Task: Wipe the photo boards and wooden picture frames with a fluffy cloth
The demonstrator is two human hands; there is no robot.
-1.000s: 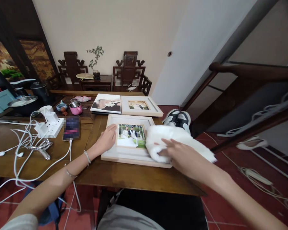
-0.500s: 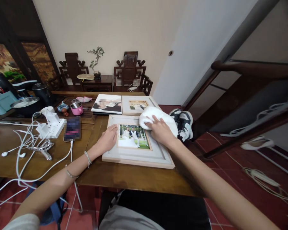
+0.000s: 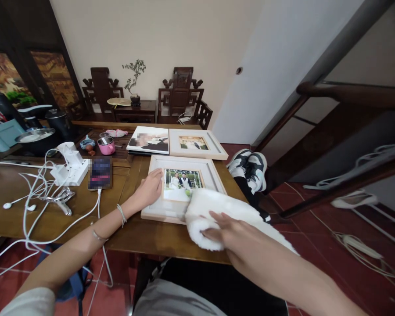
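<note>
A white picture frame [image 3: 184, 166] with a wedding photo lies flat on the wooden table [image 3: 145, 239] in front of me. My left hand [image 3: 149, 188] rests flat on the frame's left border, fingers stretched out. My right hand [image 3: 228, 228] presses a fluffy white cloth [image 3: 217, 206] down on the frame's near right corner, fingers over the cloth. The cloth hides that corner and trails off to the right past the table's edge.
A second white frame [image 3: 197, 144] and a photo book [image 3: 149, 140] lie beyond. To the left are a phone [image 3: 100, 173], a white power strip [image 3: 70, 169], tangled white cables, earbuds and a pink cup [image 3: 105, 145]. Sneakers [image 3: 248, 166] sit right of the table; chairs stand behind.
My right hand has swept the cloth from the frame's far right corner down to its near right corner. My left hand has stayed on the left border.
</note>
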